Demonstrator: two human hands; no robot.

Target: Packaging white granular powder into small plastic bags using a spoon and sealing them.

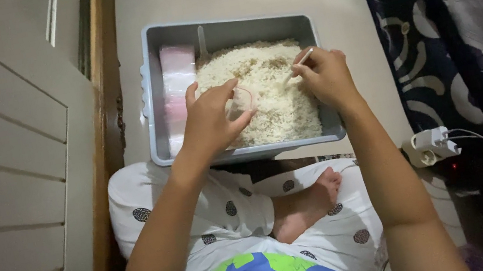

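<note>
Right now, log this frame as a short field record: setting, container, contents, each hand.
setting: person seated cross-legged on the floor beside a wooden door
container: grey tub in front of the knees
contents: heap of white rice; stack of clear bags along its left wall
left hand: holds a small clear bag open over the rice
right hand: grips a white spoon handle
</note>
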